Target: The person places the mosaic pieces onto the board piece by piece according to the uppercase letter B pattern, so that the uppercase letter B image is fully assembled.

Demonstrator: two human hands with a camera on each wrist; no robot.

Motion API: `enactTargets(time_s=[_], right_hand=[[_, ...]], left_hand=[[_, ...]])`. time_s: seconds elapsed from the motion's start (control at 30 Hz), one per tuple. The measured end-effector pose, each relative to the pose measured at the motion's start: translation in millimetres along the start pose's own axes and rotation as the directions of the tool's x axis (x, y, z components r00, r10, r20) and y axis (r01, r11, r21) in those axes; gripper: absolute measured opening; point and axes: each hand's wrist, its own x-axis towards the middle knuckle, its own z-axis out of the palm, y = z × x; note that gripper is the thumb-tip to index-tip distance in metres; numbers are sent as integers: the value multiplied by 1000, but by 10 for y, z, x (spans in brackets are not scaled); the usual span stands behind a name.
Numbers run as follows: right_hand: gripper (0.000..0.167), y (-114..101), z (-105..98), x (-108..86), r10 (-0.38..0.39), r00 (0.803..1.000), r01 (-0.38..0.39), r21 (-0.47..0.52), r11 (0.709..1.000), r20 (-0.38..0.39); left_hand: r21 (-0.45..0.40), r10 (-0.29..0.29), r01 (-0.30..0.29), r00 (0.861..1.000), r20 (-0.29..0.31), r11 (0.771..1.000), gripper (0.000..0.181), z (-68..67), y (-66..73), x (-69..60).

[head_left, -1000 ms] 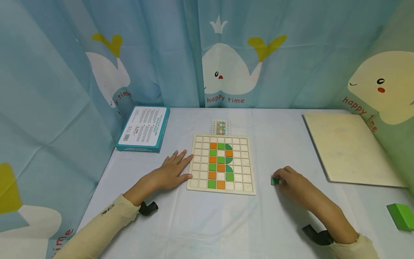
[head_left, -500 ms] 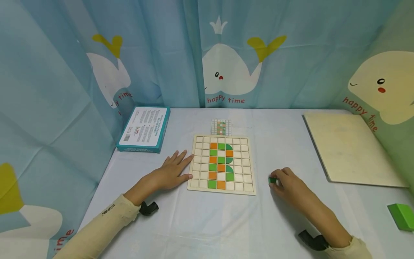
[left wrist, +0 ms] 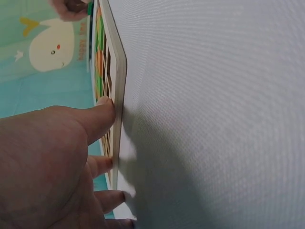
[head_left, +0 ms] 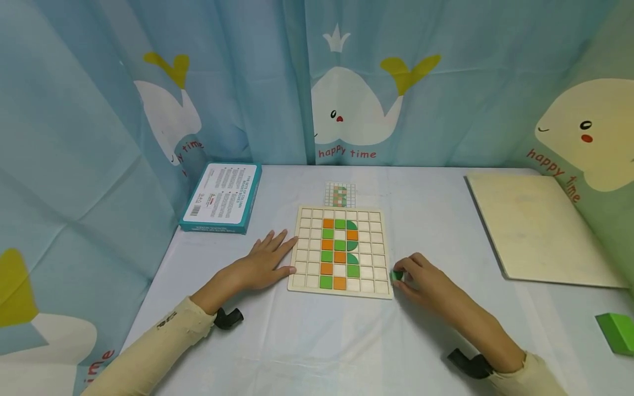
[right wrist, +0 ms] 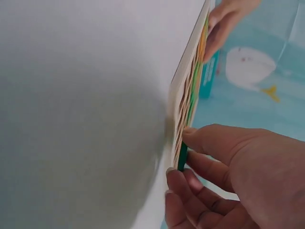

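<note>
A wooden grid board (head_left: 369,264) lies on the table, with orange and green square tiles and a few dark green quarter-round tiles set in its cells. My left hand (head_left: 262,267) rests flat at the board's left edge, fingers spread, the thumb (left wrist: 102,114) touching the rim in the left wrist view. My right hand (head_left: 426,281) pinches a small green tile (head_left: 397,275) between thumb and fingers, just by the board's right edge. In the right wrist view the tile (right wrist: 182,156) shows dark green; its full shape is hidden by the fingers.
A small pattern card (head_left: 340,194) with a matching coloured design lies behind the board. At the back left sits a teal box (head_left: 220,197). To the right are a large pale panel (head_left: 540,225) and a green block (head_left: 616,333). A curtain (head_left: 247,82) hangs behind the table.
My right hand has moved left with the green tile, from open table to the board's right edge. The left hand has stayed at the board's left side.
</note>
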Motion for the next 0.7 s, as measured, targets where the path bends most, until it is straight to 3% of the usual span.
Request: enactTargets(time_s=[0.27, 0.47, 0.7], right_hand=[[23, -332, 152, 189, -147, 987, 143, 69, 987, 58], [28, -467, 279, 264, -163, 983, 156, 86, 984, 81], [16, -534, 338, 301, -118, 991, 111, 110, 988, 57]], left_hand=[[-2, 2, -2, 1000, -3, 1000, 78, 9, -8, 6], [0, -1, 1, 1000, 5, 1000, 78, 8, -2, 11], [13, -5, 5, 1000, 6, 1000, 78, 10, -13, 13]])
